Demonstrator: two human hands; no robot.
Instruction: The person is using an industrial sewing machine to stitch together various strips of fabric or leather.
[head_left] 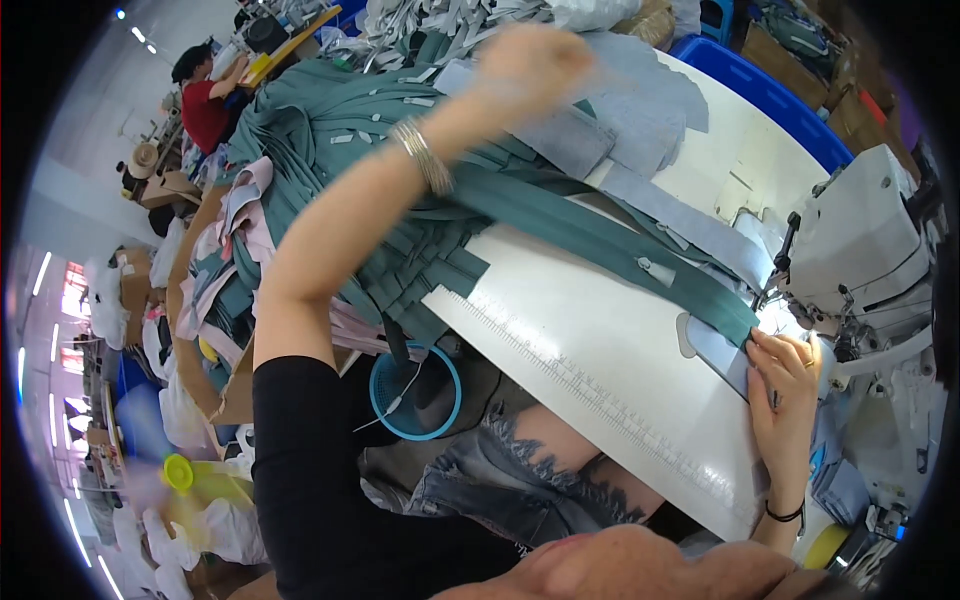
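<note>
My left hand [530, 70] is raised over the grey-blue fabric pieces [645, 120] at the top, blurred by motion, its fingers unclear. A long teal fabric strip [600, 240] runs diagonally from beneath my left forearm to the white sewing machine [850, 240]. My right hand [780, 390] grips that strip's near end beside the needle area, fingers bent over it. A pale blue piece [715, 355] lies under the strip there. The pile of teal strips [320, 130], some with small white tags, lies to the left of the white table [590, 370] and on it.
A blue plastic crate [760, 90] borders the table's back. A cardboard box [185, 270] of pink and teal fabric stands left. A blue-rimmed bin [380, 400] is below the table edge. A person in a red top [205, 115] works at a yellow-edged table behind.
</note>
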